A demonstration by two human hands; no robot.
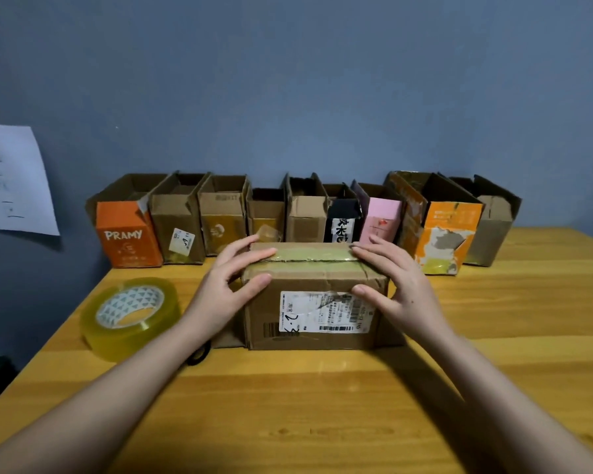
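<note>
— Two hands are on one thing, correct? Where is it?
— Yes. The cardboard box (317,302) stands between them on the wooden table (322,405). It is closed, with its long side toward the person. The left hand (226,285) takes its left end and the right hand (396,285) takes its right end.
— How do the hands hold it?
— Each one is clasped over a top corner. The fingers lie on the top face and the thumb presses on the front face, so the box edge is pinched between them. The fingertips (266,253) of the left hand touch one end of the strip of tape (315,257) that runs along the top seam. Those of the right hand touch the other end.
— What is below the thumbs?
— A white shipping label (326,311), partly torn, is on the front face, between the two thumbs and lower.
— And outside the hands?
— Left of the left hand, near it but apart, a roll of clear tape (131,316) lies flat. Under the left forearm a small dark object (199,354) shows; I cannot tell what it is. Beyond the fingertips a row of open boxes (305,213) stands against the wall (288,80), with an orange box (129,234) at the far left of the row. Further left of the left hand, a sheet of paper (14,179) with handwriting hangs on the wall.
</note>
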